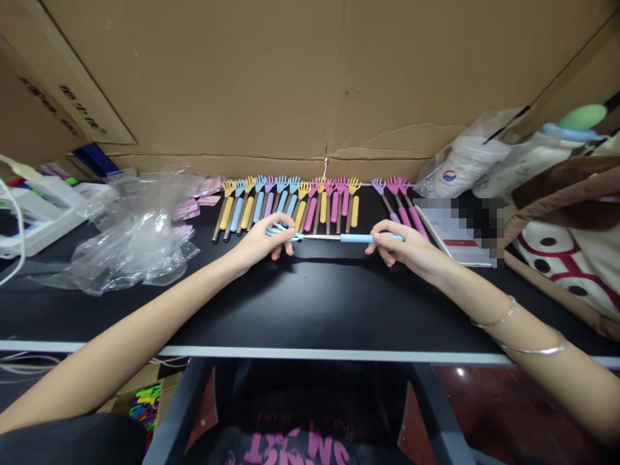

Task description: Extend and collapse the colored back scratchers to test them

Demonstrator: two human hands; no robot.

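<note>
Between my two hands a light blue back scratcher (356,238) lies level above the black table, its thin metal rod showing in the middle. My left hand (274,239) is closed on its claw end. Its blue grip is pinched by the fingers of my right hand (394,242). Just behind them, a row of back scratchers (295,200) in yellow, blue, purple and pink lies side by side, claws toward the cardboard wall. To the right of that row sits a smaller group of pink and purple back scratchers (403,205), partly behind my right hand.
Clear plastic bags (138,232) are heaped at the left, beside a white tray (43,223). On the right are a phone-like slab (455,239), a bagged white cup (467,165), a bottle (552,155) and a fabric bag (571,252). A cardboard wall (271,84) closes off the back.
</note>
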